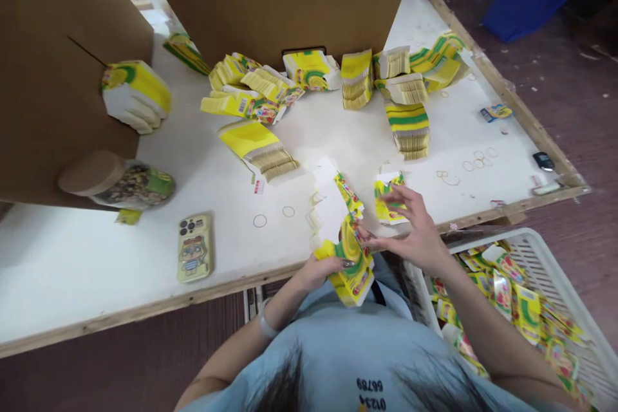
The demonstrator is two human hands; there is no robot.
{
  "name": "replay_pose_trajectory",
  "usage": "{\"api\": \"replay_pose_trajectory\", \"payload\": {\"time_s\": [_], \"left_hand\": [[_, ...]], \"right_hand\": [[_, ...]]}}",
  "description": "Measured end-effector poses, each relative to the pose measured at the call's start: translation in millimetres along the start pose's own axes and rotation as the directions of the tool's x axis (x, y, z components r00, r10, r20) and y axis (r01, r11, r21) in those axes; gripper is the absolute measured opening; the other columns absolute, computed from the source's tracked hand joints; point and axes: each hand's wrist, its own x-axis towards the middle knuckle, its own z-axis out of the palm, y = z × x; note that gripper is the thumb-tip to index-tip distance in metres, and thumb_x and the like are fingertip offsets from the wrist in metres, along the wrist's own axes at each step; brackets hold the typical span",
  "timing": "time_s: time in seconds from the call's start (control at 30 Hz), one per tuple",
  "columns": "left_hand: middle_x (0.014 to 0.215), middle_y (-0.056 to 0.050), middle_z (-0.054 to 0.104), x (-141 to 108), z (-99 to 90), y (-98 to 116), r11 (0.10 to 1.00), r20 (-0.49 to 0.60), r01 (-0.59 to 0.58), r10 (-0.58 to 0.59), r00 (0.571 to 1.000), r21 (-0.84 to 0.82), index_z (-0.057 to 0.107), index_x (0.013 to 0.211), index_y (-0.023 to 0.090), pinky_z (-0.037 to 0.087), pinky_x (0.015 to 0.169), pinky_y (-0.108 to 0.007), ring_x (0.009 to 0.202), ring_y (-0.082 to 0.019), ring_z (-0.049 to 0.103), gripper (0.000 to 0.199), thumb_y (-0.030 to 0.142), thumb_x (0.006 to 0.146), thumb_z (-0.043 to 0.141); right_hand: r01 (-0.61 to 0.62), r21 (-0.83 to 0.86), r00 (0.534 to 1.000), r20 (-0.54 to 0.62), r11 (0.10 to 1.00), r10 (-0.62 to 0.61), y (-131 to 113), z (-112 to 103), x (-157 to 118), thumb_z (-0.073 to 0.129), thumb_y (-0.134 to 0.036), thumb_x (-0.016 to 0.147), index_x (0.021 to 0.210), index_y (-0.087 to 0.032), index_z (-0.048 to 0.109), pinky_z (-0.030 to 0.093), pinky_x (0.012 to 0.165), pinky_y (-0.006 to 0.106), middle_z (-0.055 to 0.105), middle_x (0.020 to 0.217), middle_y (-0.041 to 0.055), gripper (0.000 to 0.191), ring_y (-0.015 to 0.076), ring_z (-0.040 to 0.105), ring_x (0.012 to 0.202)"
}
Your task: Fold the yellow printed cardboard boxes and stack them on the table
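My left hand [318, 270] is closed on a bunch of yellow and green cartons [355, 280] at the table's front edge, thumb across the printed face. White flaps of the cartons fan out above it. My right hand [415, 225] is raised just to the right of the bunch, fingers apart, with nothing visible held in them. Behind its fingers a small yellow carton [383, 206] lies on the white table. Farther back are a flat stack of yellow cartons [261, 148] and a banded stack with green stripes [408, 122].
Tall brown cardboard [290, 0] stands behind more carton stacks [309, 71]. A phone [195, 248] and a jar [140, 183] lie at the left. Rubber bands [477, 159] are scattered about. A white basket [531, 244] of cartons sits below the table's right front edge [512, 209].
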Motion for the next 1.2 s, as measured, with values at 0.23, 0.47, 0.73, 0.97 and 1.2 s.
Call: {"api": "replay_pose_trajectory", "payload": {"time_s": [0.23, 0.47, 0.73, 0.97, 1.2], "left_hand": [[0.093, -0.006, 0.076, 10.3, 30.7, 7.4, 0.99, 0.286, 0.095, -0.12, 0.951, 0.1, 0.069, 0.101, 0.016, 0.055, 0.082, -0.032, 0.089, -0.023, 0.073, 0.054, 0.048, 0.064, 0.093], [0.093, -0.007, 0.072, 11.9, 29.4, -15.7, 0.971, 0.288, 0.214, -0.175, 0.942, -0.109, 0.068, 0.103, 0.017, 0.053, 0.09, -0.038, 0.09, -0.024, 0.07, 0.049, 0.042, 0.064, 0.085], [0.084, -0.001, 0.062, 16.6, 29.1, -27.2, 0.962, 0.3, 0.226, -0.172, 0.938, -0.156, 0.064, 0.1, 0.017, 0.054, 0.082, -0.033, 0.075, -0.016, 0.06, 0.047, 0.04, 0.064, 0.083], [0.08, -0.004, 0.068, 16.0, 24.9, -26.2, 0.972, 0.282, 0.228, -0.203, 0.938, -0.057, 0.069, 0.093, 0.015, 0.054, 0.082, -0.036, 0.077, -0.02, 0.064, 0.037, 0.04, 0.067, 0.076], [0.092, -0.011, 0.077, 16.1, 28.5, -19.5, 0.976, 0.285, 0.218, -0.208, 0.936, -0.004, 0.074, 0.101, 0.013, 0.053, 0.082, -0.035, 0.085, -0.025, 0.07, 0.057, 0.062, 0.072, 0.08]], "right_hand": [[0.228, -0.006, 0.92, 0.329, 0.974, -0.214, -19.5, -29.1, 37.6, 0.069, -0.043, 0.098, 0.167, -0.039, 0.026, 0.059, 0.111, 0.05, 0.037, 0.173, 0.0082, 0.082, 0.028, 0.048, 0.153], [0.207, -0.001, 0.858, 0.481, 0.978, -0.181, -6.7, -37.2, 30.8, 0.067, -0.022, 0.096, 0.167, -0.034, 0.03, 0.056, 0.115, 0.047, 0.041, 0.17, 0.0072, 0.081, 0.0258, 0.046, 0.154], [0.345, -0.306, 0.93, 0.24, 0.887, -0.279, -6.3, -30.7, -4.8, 0.066, -0.02, 0.096, 0.162, -0.028, 0.043, 0.057, 0.115, 0.054, 0.06, 0.156, 0.0118, 0.071, 0.0297, 0.061, 0.142], [0.486, -0.468, 0.85, 0.057, 0.738, -0.523, 22.4, 1.0, -62.7, 0.065, -0.004, 0.093, 0.154, -0.024, 0.053, 0.067, 0.103, 0.05, 0.077, 0.13, 0.0137, 0.065, 0.0301, 0.071, 0.128], [0.299, -0.214, 0.914, -0.216, 0.93, -0.343, 18.9, 3.3, -59.5, 0.063, -0.008, 0.092, 0.12, -0.029, 0.069, 0.069, 0.092, 0.041, 0.081, 0.115, 0.0071, 0.036, 0.023, 0.079, 0.109]]}}
